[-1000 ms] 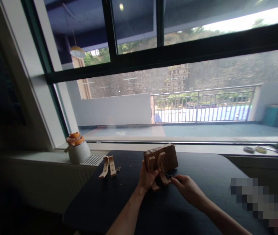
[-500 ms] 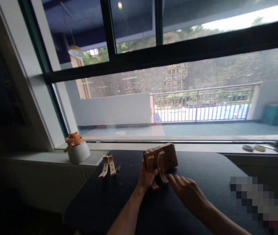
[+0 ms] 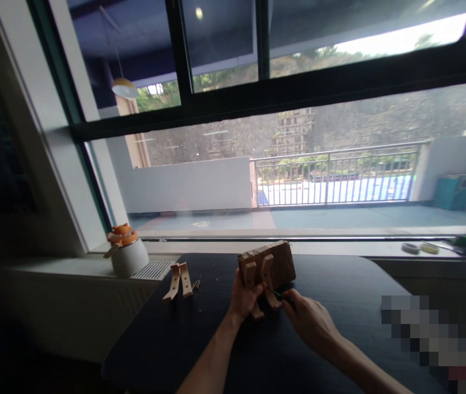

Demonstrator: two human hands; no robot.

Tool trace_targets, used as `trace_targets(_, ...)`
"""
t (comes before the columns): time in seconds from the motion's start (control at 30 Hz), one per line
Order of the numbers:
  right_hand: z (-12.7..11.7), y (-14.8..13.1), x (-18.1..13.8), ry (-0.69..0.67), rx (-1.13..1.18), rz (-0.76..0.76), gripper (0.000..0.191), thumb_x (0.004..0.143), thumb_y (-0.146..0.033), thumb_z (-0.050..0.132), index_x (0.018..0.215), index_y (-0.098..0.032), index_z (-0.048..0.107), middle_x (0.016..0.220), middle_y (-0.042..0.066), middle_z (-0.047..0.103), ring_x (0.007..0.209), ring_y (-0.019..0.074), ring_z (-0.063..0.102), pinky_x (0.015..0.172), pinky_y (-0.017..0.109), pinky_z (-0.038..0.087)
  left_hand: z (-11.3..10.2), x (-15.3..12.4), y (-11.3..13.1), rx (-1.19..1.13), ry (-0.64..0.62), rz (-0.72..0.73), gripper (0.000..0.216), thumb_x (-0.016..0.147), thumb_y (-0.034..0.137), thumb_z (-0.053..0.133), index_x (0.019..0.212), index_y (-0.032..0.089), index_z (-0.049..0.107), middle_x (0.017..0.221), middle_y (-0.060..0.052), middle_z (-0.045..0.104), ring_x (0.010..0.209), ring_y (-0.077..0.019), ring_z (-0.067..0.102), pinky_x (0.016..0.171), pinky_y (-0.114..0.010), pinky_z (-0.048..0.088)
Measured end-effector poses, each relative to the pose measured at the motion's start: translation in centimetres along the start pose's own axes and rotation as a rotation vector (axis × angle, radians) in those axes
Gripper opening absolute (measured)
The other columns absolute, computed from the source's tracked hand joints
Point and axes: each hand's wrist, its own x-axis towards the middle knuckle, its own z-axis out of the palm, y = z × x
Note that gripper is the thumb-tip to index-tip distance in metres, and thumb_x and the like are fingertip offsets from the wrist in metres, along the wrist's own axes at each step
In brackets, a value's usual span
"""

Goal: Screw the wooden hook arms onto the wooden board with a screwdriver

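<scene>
1. Head view, hands: left hand (image 3: 244, 300) is closed around the lower near corner of the wooden block (image 3: 284, 262), fingers curled under it and thumb up against the front face. Right hand (image 3: 309, 323) is pinched shut on a thin dark tool (image 3: 276, 294). The tip points at the foot of the right peg; I can't tell whether it touches.
2. Head view, block: it's propped on the dark table (image 3: 351, 284), near the far edge and roughly centre, with the front face tilted toward the camera. Two curved pegs (image 3: 267, 267) sit side by side on that face, and their lower ends stick out below the block next to the left thumb.
3. Handling (judgement): solid wood, so stiff, moderately heavy for its size and not fragile. The rough face should grip well. The pegs look like the weak point, being thin and curved, so side load could snap or loosen them. Best hold is on the block body, by the bottom edge or the ends, rather than by the pegs. The tool is slim and could slip off a rounded peg toward the left thumb.
4. Head view, surroundings: a loose pair of wooden pegs (image 3: 179, 280) lies well left of the block, with small bits beside it that are too small to identify. A white pot with an orange lid (image 3: 127, 251) stands on the vent grille (image 3: 153, 268) at the far left. Tape rolls (image 3: 412, 247) are on the sill (image 3: 339, 247) at the far right. The lower right corner is pixelated.
</scene>
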Motion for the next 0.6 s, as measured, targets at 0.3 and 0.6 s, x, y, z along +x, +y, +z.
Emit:
trace_targets(0.3, 0.1, 1.4, 1.2, -0.052, 0.088, 0.004, 0.032, 0.095, -0.030, 0.038, 0.089, -0.018, 0.067, 0.074, 0.002, 0.074, 0.064, 0.0181, 0.068, 0.053, 0.025, 0.043, 0.0, -0.1, 0.2, -0.006, 0.025, -0.025, 0.052, 0.058, 0.024, 0.084, 0.101, 0.020, 0.055, 0.090, -0.003, 0.069, 0.079, -0.0200, 0.066, 0.071, -0.029, 0.054)
trace_targets(0.6, -2.2, -0.4, -0.6, -0.011, -0.220, -0.270, 0.038, 0.075, 0.008, 0.048, 0.097, -0.017, 0.064, 0.082, 0.008, 0.069, 0.072, 0.0210, 0.065, 0.058, 0.028, 0.038, 0.3, -0.4, 1.2, 0.009, 0.044, -0.044, 0.051, 0.056, 0.024, 0.085, 0.099, 0.020, 0.057, 0.086, -0.002, 0.069, 0.079, -0.0204, 0.066, 0.072, -0.030, 0.054)
